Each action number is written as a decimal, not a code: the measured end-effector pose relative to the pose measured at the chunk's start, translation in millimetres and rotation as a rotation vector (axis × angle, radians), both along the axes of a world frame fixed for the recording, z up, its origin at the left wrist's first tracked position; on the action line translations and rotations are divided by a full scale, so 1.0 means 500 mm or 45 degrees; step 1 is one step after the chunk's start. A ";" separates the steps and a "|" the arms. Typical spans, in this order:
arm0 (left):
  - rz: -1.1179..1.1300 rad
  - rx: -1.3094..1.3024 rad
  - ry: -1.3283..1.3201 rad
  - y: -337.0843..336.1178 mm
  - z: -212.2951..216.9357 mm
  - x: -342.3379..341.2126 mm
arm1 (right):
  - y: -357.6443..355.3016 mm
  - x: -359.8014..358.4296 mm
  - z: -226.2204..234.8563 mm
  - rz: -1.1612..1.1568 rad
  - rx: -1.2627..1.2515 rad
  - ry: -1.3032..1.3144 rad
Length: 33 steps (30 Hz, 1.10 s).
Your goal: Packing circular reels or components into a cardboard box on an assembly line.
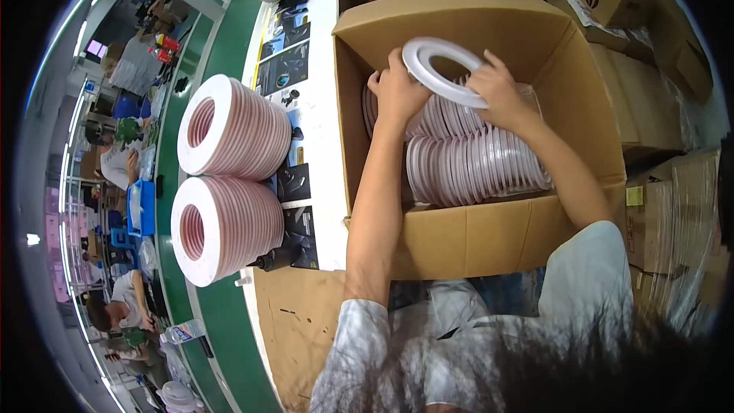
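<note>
- Far L: green belt [233, 313]; by its R edge 2 stacks of pale rings, near stack [256, 222] & far stack [252, 126], side by side, both lying on their sides, holes facing L
- Next: white table [325, 145] w/ dark flat packs [284, 69] on it, R of the stacks
- R of table: open carton [474, 237]; more rings inside on edge, near row [482, 164] & far row [453, 118], far one part hidden by L hand [401, 90]
- L hand over carton, fingers closed on L rim of held ring [414, 53]; ring tilted, up above the rows
- R hand [501, 95] on opp rim, narrow pinch, thumb & fingers
- Risk: ring cd slip if one hand eases off, grip being only at the rim; cd clip a row & skew it if lowered askew
- Risk: stacks cd roll or fan out if bumped, being round, no strap seen
- Count, L to R: belt 1, stacks 2, table 1, open carton round the rows 1, rows seen 2, hands 2, held ring 1 as far as shows; packs several, overlapped, no sure no; rings per stack/row too tight to count
</note>
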<state>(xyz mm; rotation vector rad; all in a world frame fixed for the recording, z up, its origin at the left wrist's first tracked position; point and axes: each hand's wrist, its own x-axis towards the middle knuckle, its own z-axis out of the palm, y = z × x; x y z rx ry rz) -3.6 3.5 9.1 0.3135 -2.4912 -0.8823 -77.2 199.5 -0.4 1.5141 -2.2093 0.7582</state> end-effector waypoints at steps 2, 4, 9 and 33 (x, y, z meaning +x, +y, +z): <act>0.009 -0.017 -0.148 -0.022 -0.027 0.007 | -0.008 -0.012 0.033 -0.184 -0.301 0.135; 0.010 -0.010 -0.252 -0.020 -0.028 0.005 | 0.009 -0.016 0.070 -0.425 -0.668 0.226; 0.173 -0.259 -0.120 -0.032 -0.056 0.001 | -0.008 -0.004 0.008 -0.079 -0.252 0.201; 0.067 0.038 -0.061 -0.012 -0.025 0.006 | 0.027 -0.025 0.044 -0.401 -0.506 0.181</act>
